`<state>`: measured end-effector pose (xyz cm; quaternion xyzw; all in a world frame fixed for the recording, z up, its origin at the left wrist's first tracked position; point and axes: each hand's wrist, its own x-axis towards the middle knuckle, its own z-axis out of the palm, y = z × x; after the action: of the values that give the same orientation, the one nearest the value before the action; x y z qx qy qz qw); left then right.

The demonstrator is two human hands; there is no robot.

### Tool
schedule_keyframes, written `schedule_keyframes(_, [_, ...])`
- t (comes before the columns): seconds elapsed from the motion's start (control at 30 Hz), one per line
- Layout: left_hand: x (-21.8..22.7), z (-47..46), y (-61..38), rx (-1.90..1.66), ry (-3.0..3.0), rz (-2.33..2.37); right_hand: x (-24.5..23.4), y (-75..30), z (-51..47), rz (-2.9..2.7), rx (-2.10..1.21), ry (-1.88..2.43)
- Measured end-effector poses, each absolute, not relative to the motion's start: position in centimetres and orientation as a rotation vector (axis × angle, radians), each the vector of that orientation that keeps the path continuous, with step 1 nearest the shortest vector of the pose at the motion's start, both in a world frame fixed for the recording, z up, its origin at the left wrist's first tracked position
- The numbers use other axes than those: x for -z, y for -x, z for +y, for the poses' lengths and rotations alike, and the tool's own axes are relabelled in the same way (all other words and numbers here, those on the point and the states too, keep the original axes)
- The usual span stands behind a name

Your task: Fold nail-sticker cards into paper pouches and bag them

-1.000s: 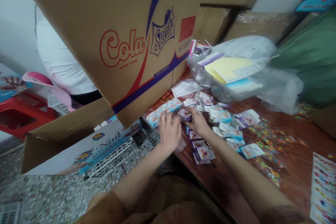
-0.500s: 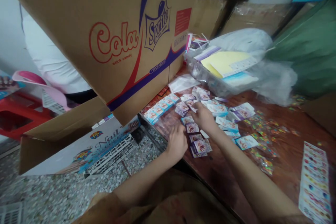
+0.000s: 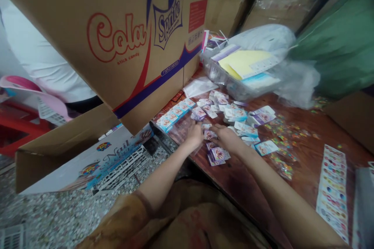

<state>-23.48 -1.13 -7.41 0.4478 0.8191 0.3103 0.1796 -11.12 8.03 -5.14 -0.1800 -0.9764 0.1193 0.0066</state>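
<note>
On the wooden table, my left hand (image 3: 194,135) is curled with its fingers against the left side of small purple-and-white printed boxes (image 3: 209,134). My right hand (image 3: 227,137) grips the same boxes from the right, fingers bent over them. Part of these boxes is hidden by my fingers. Just below my right hand lies a short pile of similar purple boxes (image 3: 217,155). Beyond my hands are loose small cartons, among them a blue-and-white box (image 3: 235,114). A neat row of blue-and-white boxes (image 3: 176,115) stands near the table's left edge.
A large Cola stick candy carton (image 3: 140,46) looms at the left. Below it sits an open carton (image 3: 67,159). A clear plastic tub (image 3: 222,79) with papers stands at the back. Small colourful packets (image 3: 288,134) and a printed sheet (image 3: 332,190) lie on the right.
My right hand has drawn back toward me from the farther loose boxes. My left hand has moved a little forward, and both now meet at the nearer boxes. The view has shifted slightly.
</note>
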Motion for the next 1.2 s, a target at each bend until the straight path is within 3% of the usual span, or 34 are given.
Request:
schedule_keyframes(0.2, [7.0, -1.2, 23.0, -0.768, -1.288, 2.332, 4.7, 9.9, 8.2, -2.945, -0.429, 0.594])
schedule_keyframes(0.37, [6.7, -1.9, 22.7, -0.719, -1.399, 2.207, 2.5, 7.4, 8.7, -2.638, -0.897, 0.590])
schedule_keyframes(0.53, [6.7, -2.5, 22.0, -0.725, -1.473, 2.129, 1.6, 5.0, 8.0, -2.677, -1.313, 0.542])
schedule_keyframes(0.67, [6.0, -3.9, 21.6, -0.873, -1.523, 2.119, 2.7, 4.6, 7.2, -2.677, -1.186, 0.585])
schedule_keyframes(0.83, [5.7, -6.7, 21.0, -1.114, -1.732, 1.714, 3.0, 4.6, 6.7, -2.751, -1.126, 0.501])
schedule_keyframes(1.2, [8.8, -7.6, 18.6, -1.121, -1.722, 1.757, 4.9, 4.6, 6.0, -2.959, -0.888, 0.385])
